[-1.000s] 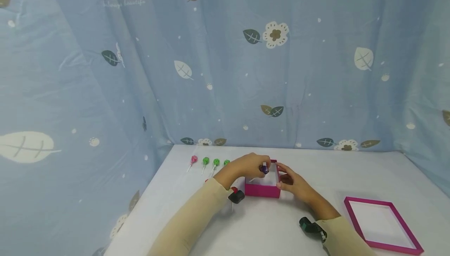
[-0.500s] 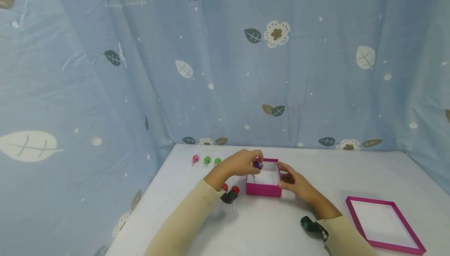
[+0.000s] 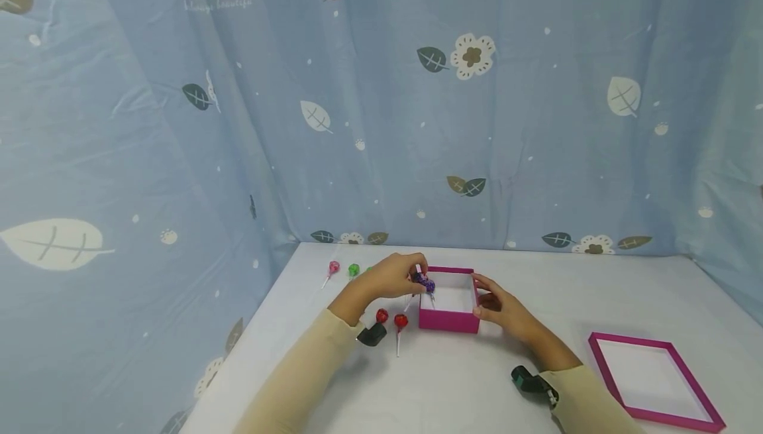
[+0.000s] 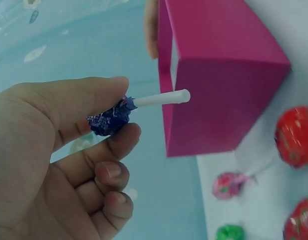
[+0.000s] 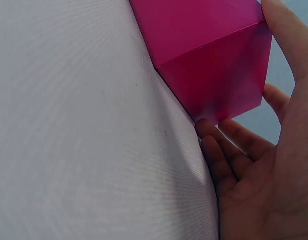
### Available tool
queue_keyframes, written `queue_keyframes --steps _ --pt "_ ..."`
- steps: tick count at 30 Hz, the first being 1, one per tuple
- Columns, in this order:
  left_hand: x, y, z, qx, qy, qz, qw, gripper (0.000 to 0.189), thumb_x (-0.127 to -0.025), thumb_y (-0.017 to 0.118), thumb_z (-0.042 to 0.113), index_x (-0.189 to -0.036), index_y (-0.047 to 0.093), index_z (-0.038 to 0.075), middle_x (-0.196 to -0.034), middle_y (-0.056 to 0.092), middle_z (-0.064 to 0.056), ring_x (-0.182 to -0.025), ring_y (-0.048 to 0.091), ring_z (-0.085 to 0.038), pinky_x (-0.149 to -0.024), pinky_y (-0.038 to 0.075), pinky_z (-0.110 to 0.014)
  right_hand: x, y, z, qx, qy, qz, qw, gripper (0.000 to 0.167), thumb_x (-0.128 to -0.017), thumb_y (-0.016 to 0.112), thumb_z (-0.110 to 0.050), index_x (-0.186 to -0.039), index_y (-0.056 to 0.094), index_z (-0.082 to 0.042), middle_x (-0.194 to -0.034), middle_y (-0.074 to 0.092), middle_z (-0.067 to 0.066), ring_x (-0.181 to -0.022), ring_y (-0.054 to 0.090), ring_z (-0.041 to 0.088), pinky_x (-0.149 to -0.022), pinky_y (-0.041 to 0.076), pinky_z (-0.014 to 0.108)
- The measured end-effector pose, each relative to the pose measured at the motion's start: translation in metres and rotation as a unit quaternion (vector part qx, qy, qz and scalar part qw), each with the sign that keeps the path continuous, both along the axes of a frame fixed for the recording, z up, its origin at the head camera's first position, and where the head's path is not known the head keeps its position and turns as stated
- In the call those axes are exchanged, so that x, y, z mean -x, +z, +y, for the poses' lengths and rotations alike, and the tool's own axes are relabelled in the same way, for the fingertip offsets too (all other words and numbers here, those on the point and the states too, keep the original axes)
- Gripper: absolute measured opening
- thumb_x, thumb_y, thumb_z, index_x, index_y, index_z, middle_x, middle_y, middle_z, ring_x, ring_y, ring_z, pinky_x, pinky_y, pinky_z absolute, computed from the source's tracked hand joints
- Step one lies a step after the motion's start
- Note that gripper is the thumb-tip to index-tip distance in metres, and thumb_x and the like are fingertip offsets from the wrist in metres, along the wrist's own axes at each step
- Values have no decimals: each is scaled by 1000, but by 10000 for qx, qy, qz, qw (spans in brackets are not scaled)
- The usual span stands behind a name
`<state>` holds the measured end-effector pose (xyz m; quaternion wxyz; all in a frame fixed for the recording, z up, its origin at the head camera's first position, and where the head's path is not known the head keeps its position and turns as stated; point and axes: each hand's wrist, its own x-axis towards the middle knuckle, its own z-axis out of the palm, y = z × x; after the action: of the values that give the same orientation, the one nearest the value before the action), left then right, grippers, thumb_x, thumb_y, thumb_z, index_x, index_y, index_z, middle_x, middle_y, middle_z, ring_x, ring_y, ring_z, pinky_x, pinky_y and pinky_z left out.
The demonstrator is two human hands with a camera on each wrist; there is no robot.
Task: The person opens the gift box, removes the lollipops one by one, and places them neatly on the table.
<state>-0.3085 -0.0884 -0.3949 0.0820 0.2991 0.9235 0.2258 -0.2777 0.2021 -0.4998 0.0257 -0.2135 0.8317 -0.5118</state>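
In the head view my left hand (image 3: pixel 390 276) is at the left edge of the open magenta box (image 3: pixel 449 320). It pinches a purple-wrapped lollipop (image 4: pixel 110 120) by the head between thumb and index finger. The white stick (image 4: pixel 161 98) points toward the box wall in the left wrist view; the other fingers curl loosely. My right hand (image 3: pixel 507 308) steadies the box at its right side. In the right wrist view its thumb lies at the top rim and its fingertips (image 5: pixel 206 126) press low against the side wall.
Two red lollipops (image 3: pixel 401 321) lie left of the box. Farther back are a pink lollipop (image 3: pixel 334 266) and a green lollipop (image 3: pixel 354 269), partly hidden by the left hand. A magenta-rimmed lid (image 3: pixel 656 381) lies at front right. A blue patterned curtain (image 3: pixel 381 122) hangs behind the table.
My left hand has moved left with the lollipop, from over the box's middle to its left edge. The right hand has stayed at the box's right side.
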Motion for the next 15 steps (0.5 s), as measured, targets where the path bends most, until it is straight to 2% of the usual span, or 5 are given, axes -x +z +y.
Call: queue_keyframes --steps 2,5,9,12,15 --pt "-1 0 -6 24 57 -41 10000 31 -87 75 28 -113 59 21 -87 61 9 -74 58 -10 -64 50 -26 1 -3 2 -17 -16 0 10000 74 -90 69 -18 -152 30 -15 -146 38 23 -118 51 38 -98 40 54" --pt "-1 -1 -16 102 160 -33 9998 29 -88 74 28 -111 58 24 -87 61 9 -74 58 -11 -65 50 -27 -7 10 -1 29 7 -90 10000 73 -90 69 -17 -152 30 -10 -146 37 26 -118 50 41 -98 40 56" --pt "1 -3 -36 47 259 12 9997 28 -89 72 28 -112 58 22 -86 61 8 -74 59 -12 -65 50 -29 -9 14 -1 -22 36 -101 9999 74 -90 69 -20 -152 30 -11 -146 37 26 -118 50 41 -97 40 56" --pt "2 -7 -52 -76 347 26 9994 25 -89 72 26 -110 58 21 -86 61 7 -72 59 -13 -64 50 -30 -6 10 0 -35 61 -66 10000 75 -90 69 -22 -152 29 -12 -145 36 26 -118 51 41 -96 42 56" --pt "2 -9 -65 -138 505 -22 9986 24 -88 73 25 -107 58 22 -86 61 5 -72 59 -14 -63 50 -30 -10 18 -4 -31 67 -89 9999 74 -90 68 -19 -152 28 -6 -145 36 29 -117 51 43 -95 42 57"
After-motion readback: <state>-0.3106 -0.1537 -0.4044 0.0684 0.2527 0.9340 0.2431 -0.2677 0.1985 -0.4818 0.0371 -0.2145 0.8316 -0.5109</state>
